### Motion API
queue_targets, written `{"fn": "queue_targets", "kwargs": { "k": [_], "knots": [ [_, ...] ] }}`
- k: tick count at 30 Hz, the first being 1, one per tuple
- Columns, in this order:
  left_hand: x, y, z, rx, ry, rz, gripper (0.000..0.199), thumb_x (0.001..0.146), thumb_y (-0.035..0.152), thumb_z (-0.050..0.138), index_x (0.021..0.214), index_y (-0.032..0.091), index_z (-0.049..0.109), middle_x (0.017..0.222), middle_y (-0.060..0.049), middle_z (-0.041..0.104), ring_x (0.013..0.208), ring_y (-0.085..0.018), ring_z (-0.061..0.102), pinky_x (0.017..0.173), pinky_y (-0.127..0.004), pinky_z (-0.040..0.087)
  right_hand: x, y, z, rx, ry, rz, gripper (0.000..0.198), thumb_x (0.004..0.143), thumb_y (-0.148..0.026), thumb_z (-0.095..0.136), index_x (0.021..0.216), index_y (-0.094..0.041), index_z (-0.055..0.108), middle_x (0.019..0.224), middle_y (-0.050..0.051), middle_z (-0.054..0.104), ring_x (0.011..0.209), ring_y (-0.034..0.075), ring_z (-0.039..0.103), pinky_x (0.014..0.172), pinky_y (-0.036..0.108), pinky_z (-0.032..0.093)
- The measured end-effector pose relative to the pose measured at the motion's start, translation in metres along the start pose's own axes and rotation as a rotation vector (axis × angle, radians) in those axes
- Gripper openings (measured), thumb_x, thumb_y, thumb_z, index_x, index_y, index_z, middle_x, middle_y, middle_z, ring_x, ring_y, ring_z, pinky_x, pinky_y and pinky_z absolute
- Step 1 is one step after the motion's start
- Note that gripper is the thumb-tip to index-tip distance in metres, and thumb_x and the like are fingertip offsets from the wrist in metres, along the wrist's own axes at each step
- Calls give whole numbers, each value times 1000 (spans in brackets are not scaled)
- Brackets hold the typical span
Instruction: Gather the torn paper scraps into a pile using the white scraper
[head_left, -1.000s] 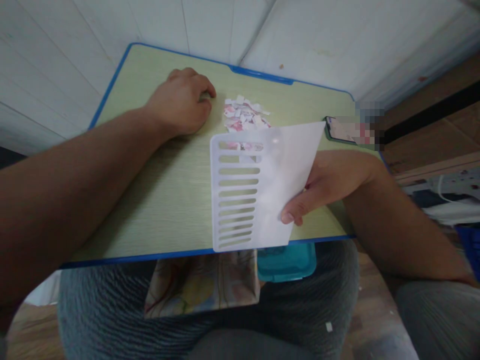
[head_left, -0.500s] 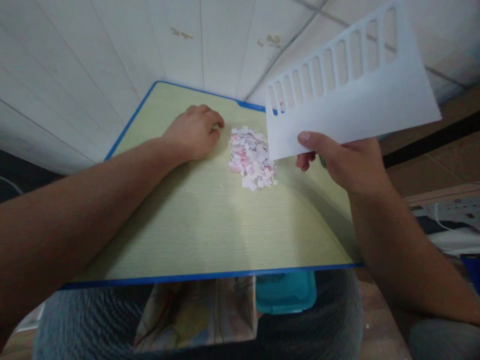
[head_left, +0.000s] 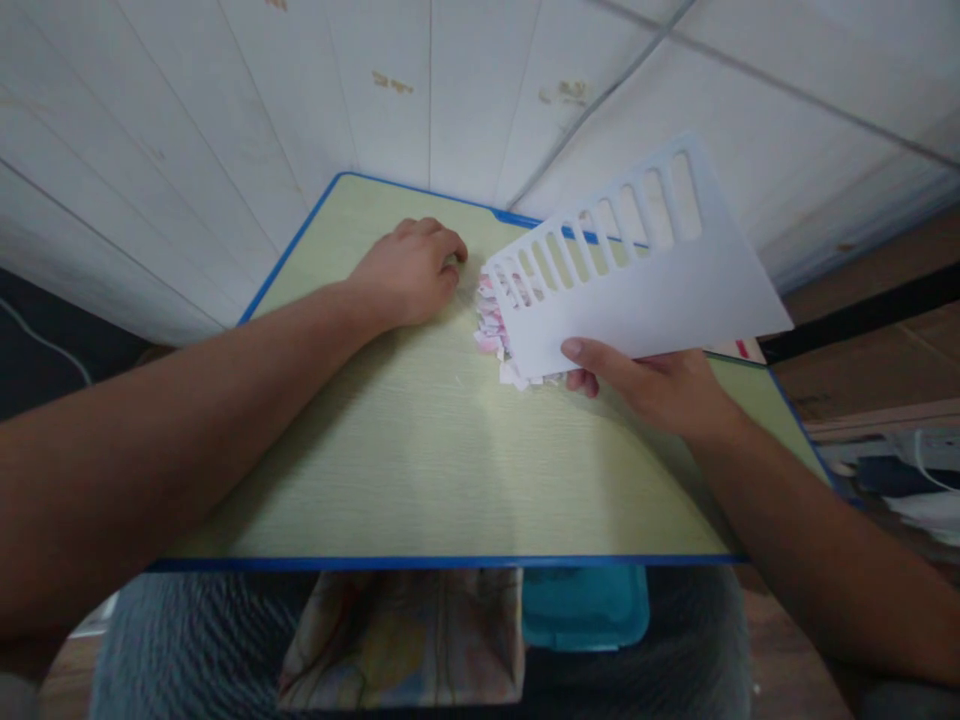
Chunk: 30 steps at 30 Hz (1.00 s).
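My right hand [head_left: 652, 385] grips a stiff white slotted sheet [head_left: 637, 300] by its lower edge, thumb on top and fingers underneath. A row of rounded slots, growing longer to the right, runs along the sheet's far side. Its left end hangs over a pile of small paper scraps [head_left: 493, 325], white and pink, and hides most of them. Just left of the pile, my left hand [head_left: 412, 270] rests on the tabletop. Its fingers are loosely bent, with a gap between thumb and forefinger and nothing visible in it.
The pale green table [head_left: 420, 460] has a blue edge and stands against a white panelled wall [head_left: 480, 90] with a cable. Below its near edge are a patterned fabric item [head_left: 405, 640] and a teal box [head_left: 589, 605], by my legs. A black bar [head_left: 870, 315] crosses at right.
My right hand has brought the white slotted sheet down and left, over the paper scraps. My left hand stays at its place on the table. The whole view has shifted slightly.
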<state>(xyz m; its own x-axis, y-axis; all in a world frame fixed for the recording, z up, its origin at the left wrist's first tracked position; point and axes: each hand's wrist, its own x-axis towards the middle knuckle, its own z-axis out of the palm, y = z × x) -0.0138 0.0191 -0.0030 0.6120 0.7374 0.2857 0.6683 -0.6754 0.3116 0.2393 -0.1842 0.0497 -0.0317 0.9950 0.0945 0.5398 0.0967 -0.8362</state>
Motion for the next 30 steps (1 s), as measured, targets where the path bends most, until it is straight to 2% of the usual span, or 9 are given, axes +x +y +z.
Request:
{"fn": "queue_targets", "kwargs": {
  "k": [4,7,9,13,16,20,22,27,30],
  "knots": [
    [0,-2,2,1,0,-2,44,105,39,54,141,33,80,144,-9,76,145,-37,64,129,-58,53,-4,-1,2,-4,-68,-46,46,99,-56,89,68,-25,76,63,2,74,56,18,66,58,32,58],
    [-1,0,1,-22,-8,-9,47,104,43,58,145,32,78,146,-8,76,145,-38,62,129,-59,51,-7,-7,1,5,-138,-21,46,95,-59,95,67,-26,77,63,1,74,57,19,67,57,32,57],
    [-1,4,-1,-33,-20,-21,47,104,42,58,146,33,77,148,-7,76,145,-37,60,130,-60,50,-8,-10,1,33,-78,12,48,94,-61,94,66,-27,76,62,1,74,55,19,66,55,33,57],
    [-2,9,-4,-16,-38,-48,47,107,38,52,145,29,78,152,-9,74,145,-34,59,131,-58,49,-7,-13,3,19,64,35,44,95,-54,89,65,-28,72,62,2,74,54,20,66,55,34,59],
    [-2,9,-4,-6,-43,-50,47,106,37,51,143,27,79,152,-10,74,145,-34,59,132,-57,49,-8,-12,4,-21,58,45,41,93,-52,88,63,-28,73,60,2,73,53,20,66,55,35,60],
    [-2,7,-4,-39,-29,-14,44,107,39,51,143,33,77,149,-6,76,144,-33,58,130,-57,51,-11,-11,1,-47,5,43,38,90,-47,89,61,-27,73,59,2,74,54,21,68,56,35,61],
    [-2,8,-5,-26,-36,-28,44,108,35,50,142,31,77,153,-8,74,146,-33,59,130,-56,52,-11,-9,-1,-58,-5,44,36,88,-46,90,62,-27,74,59,1,73,54,21,68,56,35,61],
    [-3,16,-8,26,-71,-70,47,107,27,48,143,22,77,158,-15,70,150,-34,60,132,-57,50,-10,-4,-2,-94,129,25,43,92,-50,89,61,-28,70,60,2,74,56,21,68,59,36,61],
    [-2,14,-6,2,-58,-66,47,107,31,50,145,27,77,156,-10,72,149,-34,59,132,-57,49,-11,-4,3,-71,95,14,42,96,-54,88,66,-28,74,63,2,76,57,21,68,58,35,60]
  ]
}}
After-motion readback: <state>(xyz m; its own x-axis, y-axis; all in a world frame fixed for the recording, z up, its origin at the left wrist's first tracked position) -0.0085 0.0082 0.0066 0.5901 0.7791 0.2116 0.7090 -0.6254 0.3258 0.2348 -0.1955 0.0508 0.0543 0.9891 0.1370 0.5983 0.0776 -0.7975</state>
